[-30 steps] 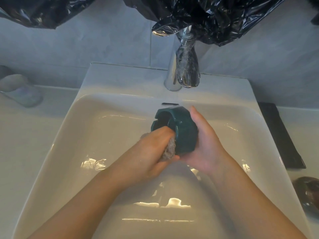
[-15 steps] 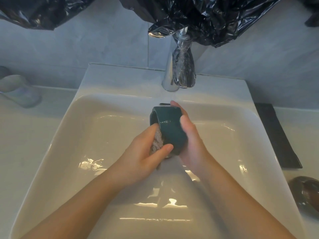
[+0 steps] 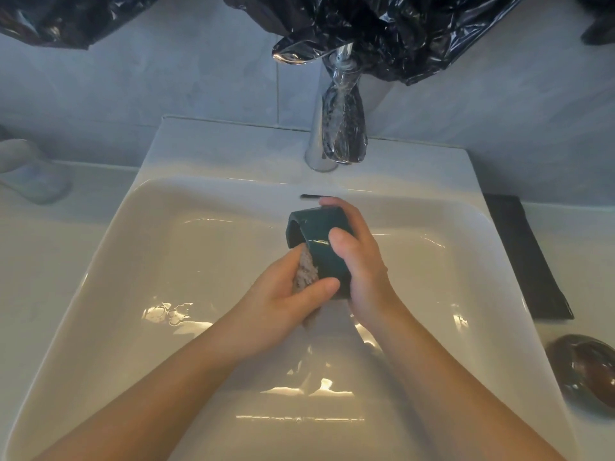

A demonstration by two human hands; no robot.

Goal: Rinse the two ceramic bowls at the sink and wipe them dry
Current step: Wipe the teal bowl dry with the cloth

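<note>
A dark green ceramic bowl (image 3: 316,241) is held on its side over the white sink (image 3: 186,267), its mouth turned to the left. My right hand (image 3: 359,271) grips its outside, thumb across the wall. My left hand (image 3: 286,304) presses a pale grey cloth (image 3: 305,272) against the bowl's rim and inside. A second, dark brown bowl (image 3: 585,371) rests on the counter at the right edge, partly cut off by the frame.
A chrome tap (image 3: 336,128) stands behind the basin, with black plastic sheeting (image 3: 382,31) hanging over it. A black folded cloth (image 3: 522,257) lies right of the sink. A blurred glass object (image 3: 30,174) lies on the left counter. Water glints on the basin floor.
The bowl has turned in my right hand, and my thumb now lies across its outer wall. My left hand has slid the cloth along the rim. The view shifted slightly.
</note>
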